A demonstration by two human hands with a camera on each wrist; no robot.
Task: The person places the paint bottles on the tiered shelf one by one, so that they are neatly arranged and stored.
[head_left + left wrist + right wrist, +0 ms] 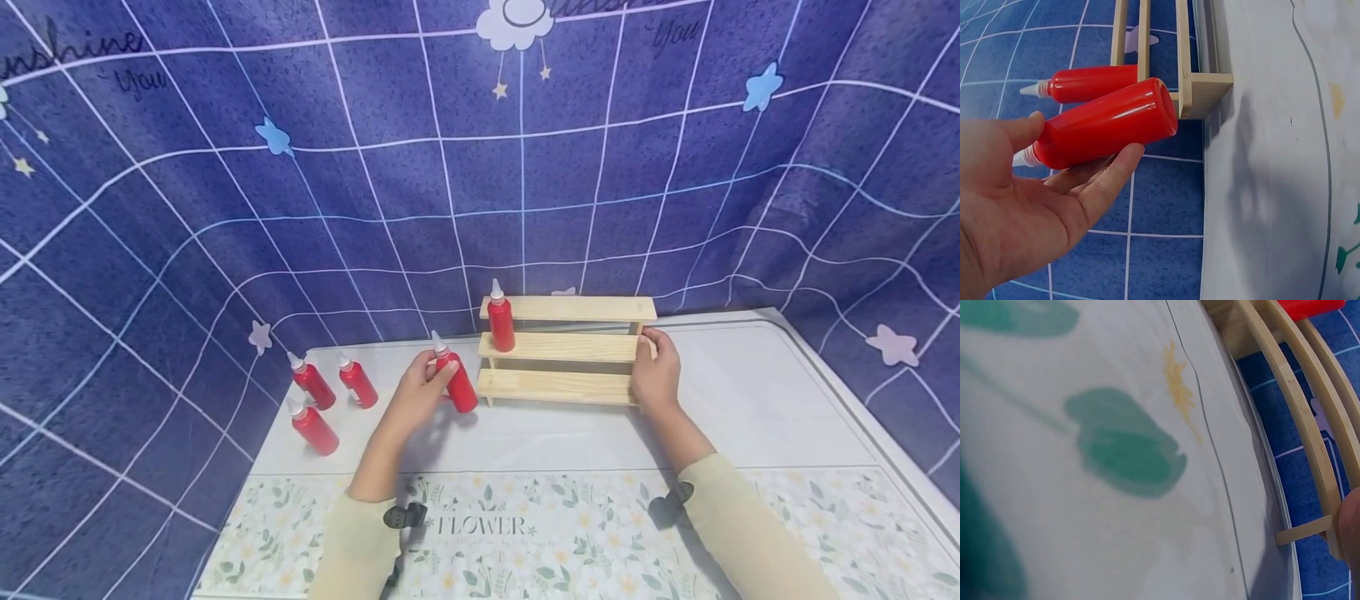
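- One red bottle [462, 388] is in your left hand [420, 398]: the thumb and fingers grip its upper body, below the white nozzle, just beside the left end of the wooden rack [567, 383].
- Taken that high, its lower body and base are uncovered, which probably leaves the base free to meet a surface without your fingers in the way.
- The bottle leans, nozzle up and to your left, base towards the rack; it seems lifted off the counter [750, 392].
- Your right hand [657, 377] holds the rack's right end, fingers curled round it with the thumb in front. Most likely this steadies a light frame that could slide if knocked at the opposite end.
- A shelved bottle [501, 328] stands upright on the middle tier, near the left end; the board seems deep enough to support it, with its nozzle pointing up.
- Three others stand loosely grouped on the counter to your left: a front bottle [316, 432], a back bottle [316, 390] and an inner bottle [360, 387]. That spot looks handy for your left hand, and the gaps leave room for fingers.
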